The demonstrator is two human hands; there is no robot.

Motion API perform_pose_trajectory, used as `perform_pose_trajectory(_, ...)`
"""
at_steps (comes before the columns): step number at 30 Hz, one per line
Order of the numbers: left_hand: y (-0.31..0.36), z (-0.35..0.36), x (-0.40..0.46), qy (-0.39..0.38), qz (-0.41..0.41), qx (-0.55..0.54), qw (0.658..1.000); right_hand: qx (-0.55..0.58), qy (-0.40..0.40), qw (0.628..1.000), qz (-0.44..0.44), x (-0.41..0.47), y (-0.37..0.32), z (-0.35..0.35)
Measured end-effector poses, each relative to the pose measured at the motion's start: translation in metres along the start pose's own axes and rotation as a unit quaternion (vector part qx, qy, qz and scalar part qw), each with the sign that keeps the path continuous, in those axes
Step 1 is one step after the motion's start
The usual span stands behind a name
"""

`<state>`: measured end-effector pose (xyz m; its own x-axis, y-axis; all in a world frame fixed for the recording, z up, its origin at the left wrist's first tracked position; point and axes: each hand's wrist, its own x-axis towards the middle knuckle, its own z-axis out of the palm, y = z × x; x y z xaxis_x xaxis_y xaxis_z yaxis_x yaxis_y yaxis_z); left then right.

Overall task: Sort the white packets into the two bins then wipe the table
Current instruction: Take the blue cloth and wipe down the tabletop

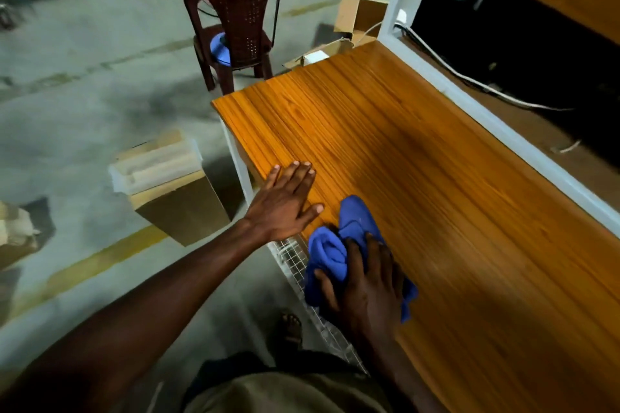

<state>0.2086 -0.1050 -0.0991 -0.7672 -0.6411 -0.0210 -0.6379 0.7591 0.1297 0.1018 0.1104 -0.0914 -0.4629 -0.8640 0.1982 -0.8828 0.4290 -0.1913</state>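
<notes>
Now left hand (285, 203) flat on table (419, 161), right hand (365, 282) gripping blue cloth (339, 245).

left grip (285, 203) flat — fingers spread, right grip (365, 285) clenched

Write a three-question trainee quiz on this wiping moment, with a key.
1. True or false: the left hand lies flat and open on the table.
2. Which hand presses the blue cloth? A) left B) right C) both
3. Fill in: behind the table's far corner stands a dark red plastic ____.

Key:
1. True.
2. B, the right hand.
3. Chair.
</notes>
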Motion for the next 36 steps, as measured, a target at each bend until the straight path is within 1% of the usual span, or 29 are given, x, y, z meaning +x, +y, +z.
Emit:
perform_pose_trajectory(4,-0.033,-0.005,0.009,-0.010,0.001,0.008,1.000,0.005,-0.030,0.999,-0.019,0.029,-0.021,0.011)
perform_pose_trajectory(9,-0.079,-0.009,0.021,-0.008,-0.022,-0.006,1.000,0.015,-0.006,0.999,-0.048,0.060,-0.054,0.031)
perform_pose_trajectory(13,-0.126,-0.015,0.029,-0.007,0.001,0.008,1.000,0.004,-0.007,1.000,-0.021,0.089,-0.085,0.041)
perform_pose_trajectory(16,-0.166,-0.019,0.038,-0.007,0.000,0.002,1.000,-0.008,-0.006,1.000,0.012,0.112,-0.112,0.049)
perform_pose_trajectory(18,-0.189,-0.023,0.044,-0.007,-0.005,-0.002,1.000,-0.015,-0.023,0.999,0.022,0.129,-0.124,0.056)
perform_pose_trajectory(21,-0.218,-0.028,0.050,-0.008,-0.005,-0.007,1.000,-0.022,-0.052,0.998,0.015,0.153,-0.141,0.061)
perform_pose_trajectory(25,-0.237,-0.031,0.061,-0.007,-0.006,-0.012,1.000,-0.009,-0.087,0.996,0.008,0.182,-0.157,0.064)
perform_pose_trajectory(29,-0.253,-0.031,0.069,-0.001,-0.018,-0.042,0.999,0.002,-0.098,0.995,-0.029,0.208,-0.172,0.072)
perform_pose_trajectory(32,-0.263,-0.033,0.072,0.008,-0.026,-0.059,0.998,0.009,-0.093,0.995,-0.033,0.223,-0.185,0.082)
perform_pose_trajectory(36,-0.282,-0.036,0.070,0.030,-0.060,-0.066,0.996,0.001,-0.063,0.997,-0.047,0.243,-0.209,0.097)
